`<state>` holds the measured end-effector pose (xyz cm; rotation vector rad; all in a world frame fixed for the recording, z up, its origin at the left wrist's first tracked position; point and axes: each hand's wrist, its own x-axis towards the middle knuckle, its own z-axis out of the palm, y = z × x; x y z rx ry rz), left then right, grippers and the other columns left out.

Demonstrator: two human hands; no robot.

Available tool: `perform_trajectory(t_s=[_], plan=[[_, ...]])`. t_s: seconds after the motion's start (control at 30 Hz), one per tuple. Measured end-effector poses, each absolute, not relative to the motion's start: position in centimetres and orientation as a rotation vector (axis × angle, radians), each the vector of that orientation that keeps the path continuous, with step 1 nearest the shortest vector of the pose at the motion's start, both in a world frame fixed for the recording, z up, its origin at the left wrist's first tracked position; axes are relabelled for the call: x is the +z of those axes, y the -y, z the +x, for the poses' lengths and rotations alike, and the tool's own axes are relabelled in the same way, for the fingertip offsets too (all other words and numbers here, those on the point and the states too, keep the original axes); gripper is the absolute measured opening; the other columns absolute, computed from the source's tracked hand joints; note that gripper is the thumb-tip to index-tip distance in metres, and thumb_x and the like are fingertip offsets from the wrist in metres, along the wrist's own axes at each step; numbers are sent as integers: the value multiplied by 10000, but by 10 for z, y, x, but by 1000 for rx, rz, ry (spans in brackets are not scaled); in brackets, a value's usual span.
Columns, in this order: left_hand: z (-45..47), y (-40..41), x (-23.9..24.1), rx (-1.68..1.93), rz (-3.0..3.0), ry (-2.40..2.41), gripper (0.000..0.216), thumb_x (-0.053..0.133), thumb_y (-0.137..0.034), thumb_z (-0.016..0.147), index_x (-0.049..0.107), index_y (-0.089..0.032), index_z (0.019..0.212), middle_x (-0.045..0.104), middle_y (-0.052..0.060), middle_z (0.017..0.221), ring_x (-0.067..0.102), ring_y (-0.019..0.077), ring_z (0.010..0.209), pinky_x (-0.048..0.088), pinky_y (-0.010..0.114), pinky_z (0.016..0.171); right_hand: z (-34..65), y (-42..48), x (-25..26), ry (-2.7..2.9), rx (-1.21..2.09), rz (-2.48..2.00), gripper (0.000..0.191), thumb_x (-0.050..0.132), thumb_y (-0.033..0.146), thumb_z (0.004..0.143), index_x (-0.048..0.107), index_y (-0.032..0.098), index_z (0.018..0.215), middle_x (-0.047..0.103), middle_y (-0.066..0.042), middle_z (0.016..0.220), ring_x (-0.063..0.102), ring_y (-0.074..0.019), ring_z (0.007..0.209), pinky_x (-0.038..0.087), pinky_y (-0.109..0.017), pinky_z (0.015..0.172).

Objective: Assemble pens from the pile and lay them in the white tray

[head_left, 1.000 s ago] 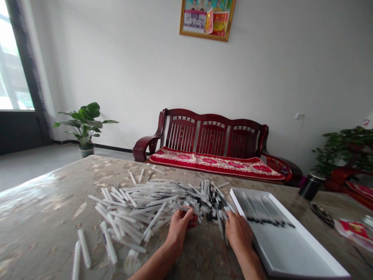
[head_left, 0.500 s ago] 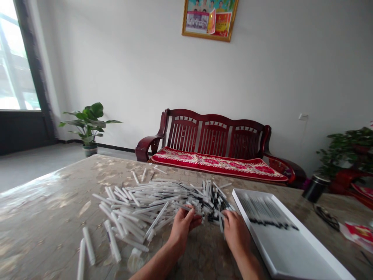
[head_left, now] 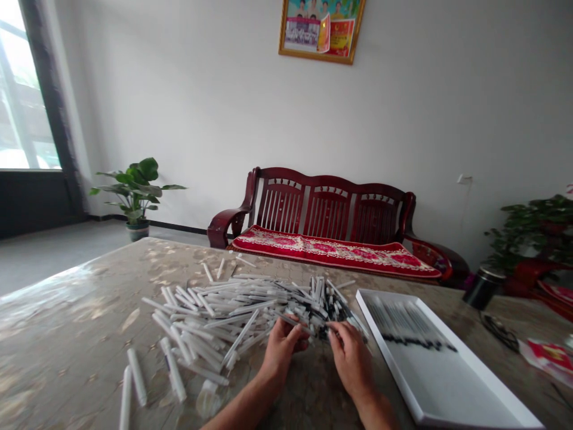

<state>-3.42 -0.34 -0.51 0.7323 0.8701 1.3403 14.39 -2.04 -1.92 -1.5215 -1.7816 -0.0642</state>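
A heap of white and translucent pens point(head_left: 250, 298), some with black parts, is spread over the middle of the table. At the heap's near edge, my left hand point(head_left: 283, 346) is closed around a pen point(head_left: 293, 321) that slants down to the right. My right hand point(head_left: 351, 355) is just to its right, thumb and fingers drawn together near that pen's end. What these fingertips hold, if anything, is too small to make out. Right of my right hand lies a shallow white tray point(head_left: 456, 394), with a row of clear pens with black ends point(head_left: 407, 322) in its far part.
Several loose white pens point(head_left: 136, 376) lie at the left on the patterned table point(head_left: 71, 334). Beyond the tray are a black canister point(head_left: 483, 288), a dark cable point(head_left: 499, 331) and a red packet point(head_left: 550, 355). A wooden bench point(head_left: 329, 203) stands behind the table.
My right hand has moved left, from the heap's right side toward my left hand. The left hand has hardly moved and keeps its pen.
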Motion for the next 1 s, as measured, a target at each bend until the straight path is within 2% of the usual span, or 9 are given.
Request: perform_trajectory(t_s=[0.17,0.4,0.53,0.63,0.73,0.83,0.9,1.0], plan=[[-37,4,-3,1389,787,-913,370,752,-480,651,585,-202,829,606,-34,687,630,150,639,528,250,567,153,20,-19,1758,-179,-1732,277,477,123,869,683,190,1042,688,-88,1038,612,-238,1012,443,-331,899],[-34,1,-10,1310,973,-962,314,630,-490,714,570,-206,831,571,-44,649,587,144,578,484,259,573,158,21,-16,1842,-243,-1828,265,516,161,894,698,210,1081,689,-74,1039,602,-239,999,426,-326,887],[-35,2,-15,1223,1147,-1055,273,515,-400,758,594,-190,913,572,-34,589,552,157,558,427,249,550,148,24,-12,1924,-237,-1796,214,580,192,880,717,246,1035,688,-52,1002,590,-243,956,419,-341,860],[-40,4,-10,1173,1321,-1180,313,438,-272,749,634,-178,975,627,2,703,592,182,664,443,263,624,145,23,-13,1929,-238,-1807,162,629,154,835,717,258,923,690,-37,957,585,-242,926,412,-342,833],[-45,7,-1,1080,1526,-1308,361,396,-216,763,668,-189,999,701,40,882,633,209,874,444,272,782,147,22,-15,1931,-241,-1798,131,631,134,827,687,251,845,688,-30,916,582,-238,902,407,-337,806],[-46,10,4,979,1634,-1396,400,343,-321,880,670,-207,1080,721,59,1050,636,221,989,430,276,840,147,22,-17,1930,-250,-1782,141,635,115,817,670,249,841,686,-28,908,579,-240,897,405,-340,799],[-45,11,4,931,1707,-1468,441,314,-402,926,671,-221,1110,722,62,1069,646,222,988,430,277,826,147,22,-17,1931,-259,-1772,169,648,105,802,673,255,875,686,-26,919,577,-249,910,402,-351,809],[-45,11,0,893,1859,-1542,396,362,-401,934,696,-247,1081,726,50,1044,653,215,977,424,272,815,147,23,-18,1936,-268,-1772,184,665,105,786,675,259,886,684,-26,917,576,-260,913,401,-365,816]])
